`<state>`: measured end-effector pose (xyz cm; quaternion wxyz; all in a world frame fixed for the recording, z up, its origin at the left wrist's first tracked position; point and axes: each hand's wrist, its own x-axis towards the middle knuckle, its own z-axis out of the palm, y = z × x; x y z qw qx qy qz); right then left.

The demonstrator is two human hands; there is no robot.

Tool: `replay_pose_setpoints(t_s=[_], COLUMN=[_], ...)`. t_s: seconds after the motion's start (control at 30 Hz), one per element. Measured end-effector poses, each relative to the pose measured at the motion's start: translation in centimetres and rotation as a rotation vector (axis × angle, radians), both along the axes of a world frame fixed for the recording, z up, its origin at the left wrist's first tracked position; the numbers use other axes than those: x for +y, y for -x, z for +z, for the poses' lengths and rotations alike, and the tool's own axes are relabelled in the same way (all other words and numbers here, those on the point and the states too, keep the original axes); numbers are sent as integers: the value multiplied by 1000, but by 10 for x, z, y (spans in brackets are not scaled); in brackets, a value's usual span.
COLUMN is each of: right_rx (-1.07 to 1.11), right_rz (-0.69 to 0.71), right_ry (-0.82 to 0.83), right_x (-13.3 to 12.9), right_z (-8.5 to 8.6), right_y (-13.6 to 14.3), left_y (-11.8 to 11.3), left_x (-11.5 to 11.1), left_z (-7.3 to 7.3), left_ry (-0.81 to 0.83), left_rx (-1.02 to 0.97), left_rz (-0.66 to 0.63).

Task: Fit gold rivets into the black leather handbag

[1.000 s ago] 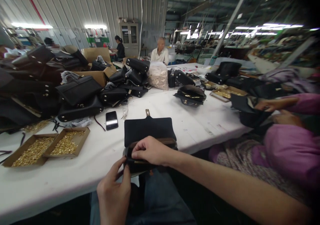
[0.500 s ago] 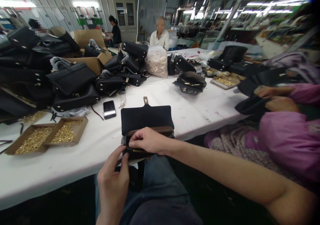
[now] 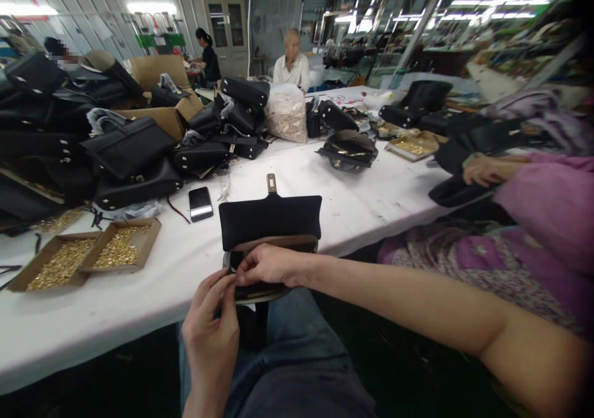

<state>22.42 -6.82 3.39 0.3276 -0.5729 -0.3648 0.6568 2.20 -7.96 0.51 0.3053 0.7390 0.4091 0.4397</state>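
A black bag [image 3: 271, 223] stands at the table's front edge, its flap raised and tipped back, with a metal clasp plate [image 3: 271, 183] at the flap's top. My left hand [image 3: 212, 325] pinches the bag's left side edge between thumb and fingers. Reaching across from the right, my right hand [image 3: 266, 265] is closed at the left end of the bag's opening, its fingertips close to those of my left hand. Whatever lies between the right fingertips is too small to make out. The bag's lower part is hidden behind my hands and forearm.
Two cardboard trays of gold-coloured parts [image 3: 121, 248] and a phone [image 3: 201, 204] lie on the white table [image 3: 153, 294]. Black bags [image 3: 134, 152] are heaped at the left. Another bag [image 3: 348, 150] sits ahead. At the right, a co-worker's hand [image 3: 492, 169] holds black material.
My right hand has moved slightly left and down, so its fingertips are now closer to my left hand. The co-worker's hands and sleeve at the right have shifted. The view has moved slightly.
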Motion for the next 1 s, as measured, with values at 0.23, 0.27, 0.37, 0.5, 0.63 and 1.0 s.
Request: replay_pose_setpoints(t_s=[0.23, 0.27, 0.37, 0.5, 0.63, 1.0], right_rx=[-91, -96, -64, -65, -109, -212], right_rz=[226, 244, 262, 293, 360, 393], right_ry=[-25, -33, -55, -57, -60, -133], right_x=[1, 1, 3, 6, 8, 8], right_z=[2, 2, 1, -1, 0, 1], right_y=[-8, -10, -13, -16, -16, -4], left_y=[3, 3, 1, 0, 2, 4], left_x=[-6, -7, -8, -7, -6, -6], left_z=[-5, -5, -4, -3, -3, -3], left_ry=[118, 110, 146, 199, 196, 262], left_rx=[-28, -35, -58, -90, -124, -199], left_rz=[50, 48, 73, 80, 60, 47])
